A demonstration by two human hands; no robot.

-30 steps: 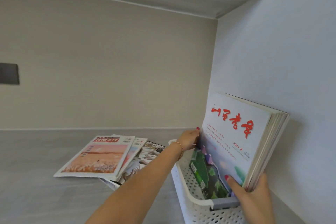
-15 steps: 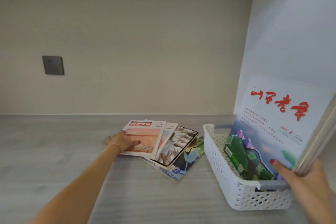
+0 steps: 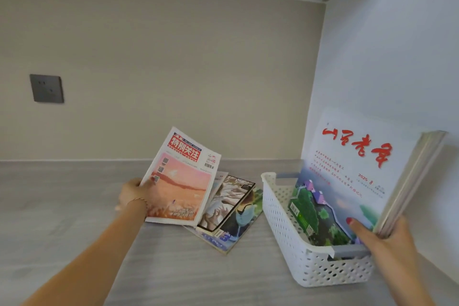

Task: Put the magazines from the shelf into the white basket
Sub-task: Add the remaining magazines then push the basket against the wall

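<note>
A dark grey wall socket (image 3: 46, 88) is set in the beige back wall at the far left. On the grey wood-grain shelf (image 3: 62, 206), the left hand (image 3: 134, 194) is seen gripping the left edge of a pink-covered magazine with a red title block (image 3: 182, 181), which is tilted up off a fanned pile of colourful magazines (image 3: 231, 211) lying flat. Just beside the pile stands the white perforated plastic basket (image 3: 285, 216). A stack of white-covered magazines with red lettering (image 3: 352, 174) is held upright in it, gripped at the lower right corner by the right hand (image 3: 382, 236).
</note>
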